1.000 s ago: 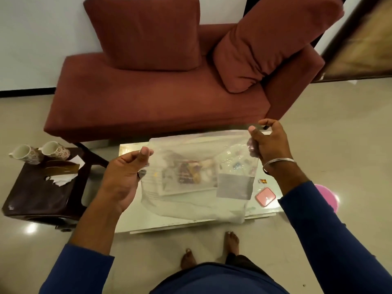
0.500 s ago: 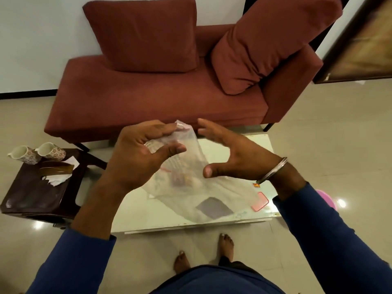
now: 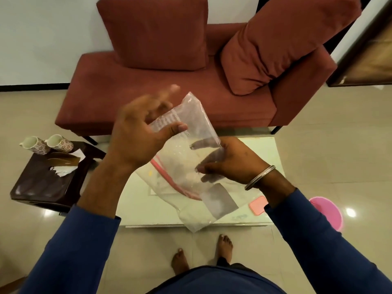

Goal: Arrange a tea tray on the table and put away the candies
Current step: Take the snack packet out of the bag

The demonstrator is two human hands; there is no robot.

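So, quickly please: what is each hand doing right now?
Left hand: pinches the upper part of the clear plastic bag.
Right hand: grips the bag's right side.

The left hand's raised fingers are smeared by motion blur. What sits inside the plastic bag is too hazy to make out. The bag and both forearms cover much of the tabletop. At mid right, the pink tub is partly behind a sleeve.
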